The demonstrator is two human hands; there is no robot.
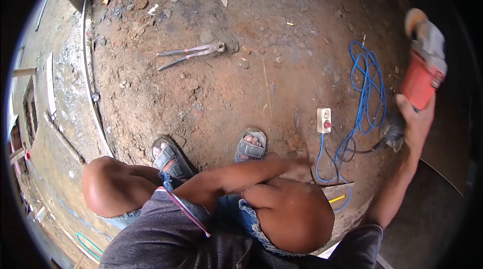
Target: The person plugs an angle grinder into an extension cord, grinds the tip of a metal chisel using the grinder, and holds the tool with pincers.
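My right hand grips the rear of a red and grey angle grinder, raised at the far right. Its round tan disc points up and away from me. Across my lap reaches my left arm, and my left hand is blurred beside my right knee, so its fingers cannot be made out. Below the grinder, a white power socket block with a red plug lies on the dirt. A tangled blue cable runs around it.
Long-handled pincers lie on the dirt ahead. My sandalled feet rest on the ground. A long thin strip borders the wet concrete at left. A yellow stick lies by my right knee. Dark boards stand at right.
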